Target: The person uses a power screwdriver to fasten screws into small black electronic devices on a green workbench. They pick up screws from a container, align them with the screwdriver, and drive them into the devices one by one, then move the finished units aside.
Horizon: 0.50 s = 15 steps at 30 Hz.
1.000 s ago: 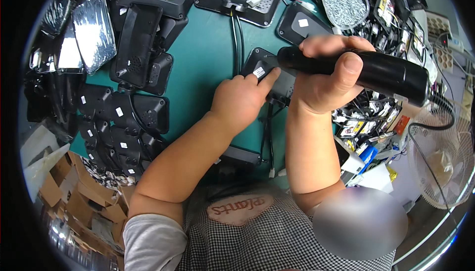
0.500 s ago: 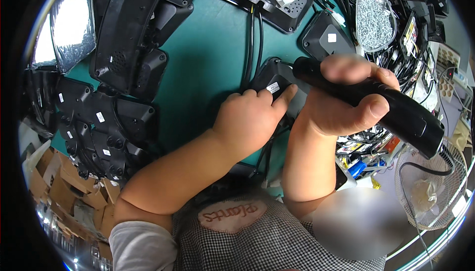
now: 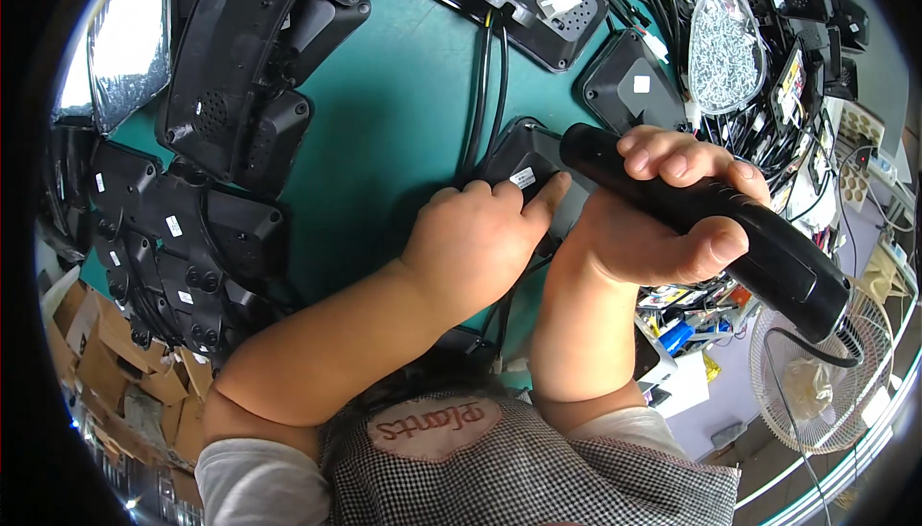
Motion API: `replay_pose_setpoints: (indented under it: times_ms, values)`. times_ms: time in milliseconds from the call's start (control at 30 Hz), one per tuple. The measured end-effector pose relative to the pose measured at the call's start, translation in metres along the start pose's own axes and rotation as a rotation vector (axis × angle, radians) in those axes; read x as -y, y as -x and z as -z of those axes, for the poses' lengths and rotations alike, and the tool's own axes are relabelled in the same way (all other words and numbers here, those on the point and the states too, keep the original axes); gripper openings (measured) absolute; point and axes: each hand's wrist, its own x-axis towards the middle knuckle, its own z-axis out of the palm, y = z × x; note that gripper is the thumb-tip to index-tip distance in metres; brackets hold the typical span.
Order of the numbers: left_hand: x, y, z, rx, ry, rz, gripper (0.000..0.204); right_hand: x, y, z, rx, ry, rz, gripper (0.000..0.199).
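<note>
In my right hand lies a black electric screwdriver, with the fingers wrapped over its top and the thumb along its near side. Its thin bit points left to the upper corner of a black plastic housing with a white label. My left hand is closed over the near left side of that housing, thumb lying on its back. The curled fingertips are hidden under the hand. Two black cables run from the housing area up to a larger black unit with a speaker grille.
Several black housings are piled on the left of the green mat. At the back right stand a clear tray of screws and another housing. Wires and circuit parts crowd the right edge. A mesh fan stands lower right, cardboard boxes lower left.
The view has shifted slightly, so most things sit a little further left. Both hands keep their grip, and the screwdriver bit stays at the housing's upper corner.
</note>
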Motion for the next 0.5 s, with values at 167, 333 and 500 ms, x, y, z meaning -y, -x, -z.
replay_pose_setpoints:
  times_ms: [167,333,500]
  values:
    - [0.0,-0.001,0.001,-0.005,0.019,0.006,0.045,0.0,0.004,-0.008,0.055,0.073,0.026,0.057]
    - [-0.002,-0.001,0.001,-0.032,0.077,0.039,0.019,0.001,0.008,-0.008,0.291,0.156,0.054,0.059]
    - [0.002,0.003,-0.009,-0.112,0.157,0.006,0.034,-0.006,0.004,-0.005,0.491,0.203,0.123,0.06]
